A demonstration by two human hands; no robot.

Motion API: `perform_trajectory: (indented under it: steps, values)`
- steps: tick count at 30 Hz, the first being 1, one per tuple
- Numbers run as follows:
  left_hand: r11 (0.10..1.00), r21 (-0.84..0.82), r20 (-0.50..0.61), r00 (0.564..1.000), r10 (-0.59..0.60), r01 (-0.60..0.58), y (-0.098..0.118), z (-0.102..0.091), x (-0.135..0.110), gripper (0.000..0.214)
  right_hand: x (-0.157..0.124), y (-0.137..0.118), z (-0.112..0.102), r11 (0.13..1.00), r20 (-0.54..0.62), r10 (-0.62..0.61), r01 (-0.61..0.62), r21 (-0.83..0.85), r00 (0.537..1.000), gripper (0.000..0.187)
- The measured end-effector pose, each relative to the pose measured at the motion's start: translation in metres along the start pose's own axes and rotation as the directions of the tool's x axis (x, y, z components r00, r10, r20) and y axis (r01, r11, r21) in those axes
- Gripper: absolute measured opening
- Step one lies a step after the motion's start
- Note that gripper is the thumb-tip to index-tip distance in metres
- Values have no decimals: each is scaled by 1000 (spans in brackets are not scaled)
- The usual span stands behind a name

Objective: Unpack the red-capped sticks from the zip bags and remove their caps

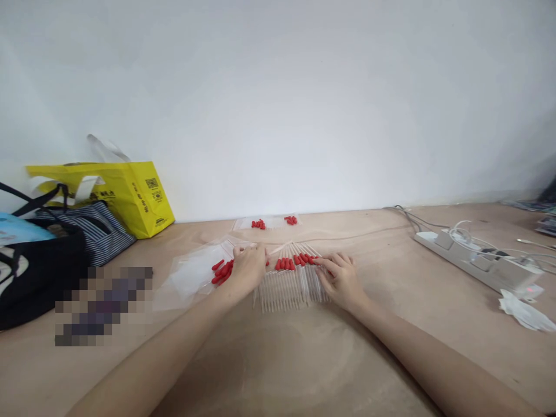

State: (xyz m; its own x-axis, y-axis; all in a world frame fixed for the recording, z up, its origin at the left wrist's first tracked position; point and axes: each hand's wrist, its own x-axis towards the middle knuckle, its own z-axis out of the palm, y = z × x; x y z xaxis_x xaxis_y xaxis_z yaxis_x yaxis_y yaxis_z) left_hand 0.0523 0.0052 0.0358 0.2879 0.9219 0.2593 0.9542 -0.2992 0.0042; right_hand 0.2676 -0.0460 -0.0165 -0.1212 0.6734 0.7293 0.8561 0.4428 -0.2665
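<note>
In the middle of the table lies a row of clear, thin droppers (280,292) side by side, several with red rubber bulbs (285,264) at their far ends. My right hand (341,278) is at the row's right end, thumb and forefinger closed about the rightmost bulbed dropper. Over the left end sits my left hand (249,266), its fingers bent and closed; what they hold is hidden. Beside it, loose red bulbs (223,271) lie on a clear plastic bag (186,275). Thin pale tubes (289,249) fan out beyond the row.
Farther back, another clear bag (273,222) has red bulbs on it near the wall. A yellow bag (143,200) and a black bag (47,278) stand at left, near a blurred-out patch (104,307). On the right are a power strip (473,260) with cables and a crumpled tissue (525,311).
</note>
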Motion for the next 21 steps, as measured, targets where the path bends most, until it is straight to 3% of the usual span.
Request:
perform_trajectory:
  steps: [2,3,6,8,15,21]
  values:
    - [995,-11,-36,995,97,-98,-2,2,-30,15,-1,-9,-1,997,-45,-82,82,0,996,24]
    - [979,-23,-115,974,197,-201,-3,5,-43,13,-2,-15,-2,991,-45,-131,131,-1,990,26]
    - [915,-62,-340,870,357,-399,-6,17,-70,12,-5,-31,-4,959,37,-285,285,9,958,31]
    - [883,-95,-423,821,383,-461,-5,24,-77,15,-8,-40,-2,933,93,-360,359,33,928,31]
    - [847,-183,-506,786,354,-499,6,30,-77,18,-19,-45,18,902,18,-423,420,97,906,24]
    - [867,-78,-480,781,400,-492,5,31,-76,17,-21,-47,19,901,-39,-431,432,31,902,24]
